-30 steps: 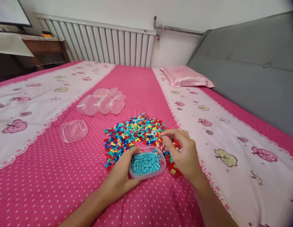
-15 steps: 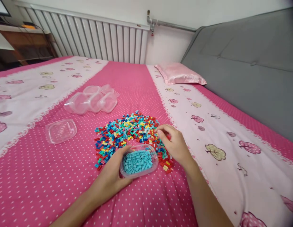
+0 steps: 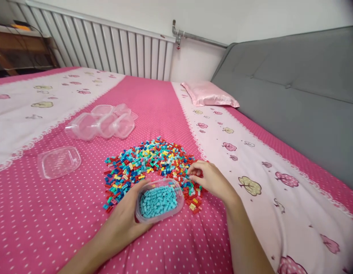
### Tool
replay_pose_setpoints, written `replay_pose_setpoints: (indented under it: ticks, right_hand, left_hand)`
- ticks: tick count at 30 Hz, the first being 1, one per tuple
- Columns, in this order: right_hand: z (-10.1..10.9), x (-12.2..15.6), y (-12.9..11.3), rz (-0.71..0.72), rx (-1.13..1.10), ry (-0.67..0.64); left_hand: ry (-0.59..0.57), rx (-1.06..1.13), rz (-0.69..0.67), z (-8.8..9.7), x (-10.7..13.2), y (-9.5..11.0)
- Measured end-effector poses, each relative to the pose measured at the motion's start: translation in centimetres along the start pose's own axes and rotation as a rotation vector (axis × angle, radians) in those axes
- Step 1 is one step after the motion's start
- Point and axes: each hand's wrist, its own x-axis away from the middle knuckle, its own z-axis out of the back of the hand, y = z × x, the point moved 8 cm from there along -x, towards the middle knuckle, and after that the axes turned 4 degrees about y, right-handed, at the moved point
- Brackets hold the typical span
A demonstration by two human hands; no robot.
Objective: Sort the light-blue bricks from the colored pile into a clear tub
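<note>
My left hand (image 3: 126,211) is wrapped round the side of a clear plastic container (image 3: 180,199), which tilts slightly towards me. Light-blue building bricks (image 3: 158,201) fill its bottom. Just beyond it spreads a pile of small mixed bricks (image 3: 149,156) in red, blue, yellow, green and light blue. At the pile's right edge, my right hand (image 3: 209,179) is low over the bricks, thumb and fingertips drawn together in a pinch. Whatever lies between those fingertips is too small to make out.
A clear lid (image 3: 59,163) lies flat on the pink dotted bedspread (image 3: 88,198) at the left. Several empty clear containers (image 3: 104,121) are clustered behind it. Farther back are a pink pillow (image 3: 209,94), a grey headboard (image 3: 293,72) and a white radiator (image 3: 108,45).
The view has turned slightly, so everything sits farther left. My right hand has moved a little nearer along the pile's right edge, still pinching. My left hand keeps hold of the container.
</note>
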Motion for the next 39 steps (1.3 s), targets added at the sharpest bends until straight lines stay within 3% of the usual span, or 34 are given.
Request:
replay_pose_setpoints:
  ticks: [13,21,26,29,33,39]
  right_hand:
    - [-2.5,0.0,-1.6,-0.007,0.186,0.025]
    - [0.0,0.4,-2.1,-0.084,0.085,0.104]
    - [0.5,1.2,-5.8,0.036,-0.081,0.165]
    - [-0.9,1.7,-7.6,0.084,0.026,0.129]
    - [-2.9,1.9,-8.2,0.088,0.228,0.076]
    - [-3.3,2.3,-8.1,0.055,0.462,0.117]
  left_hand:
    - [-0.065,0.025,0.041,-0.1,-0.2,0.8]
    - [-0.069,-0.064,-0.045,0.1,0.0,1.5]
    - [-0.073,-0.071,-0.044,0.0,0.1,1.4]
    - [-0.068,-0.091,-0.061,0.1,0.1,1.5]
    - [-0.060,-0.107,-0.064,0.2,0.2,1.7]
    - [-0.063,-0.141,-0.075,0.2,0.3,2.1]
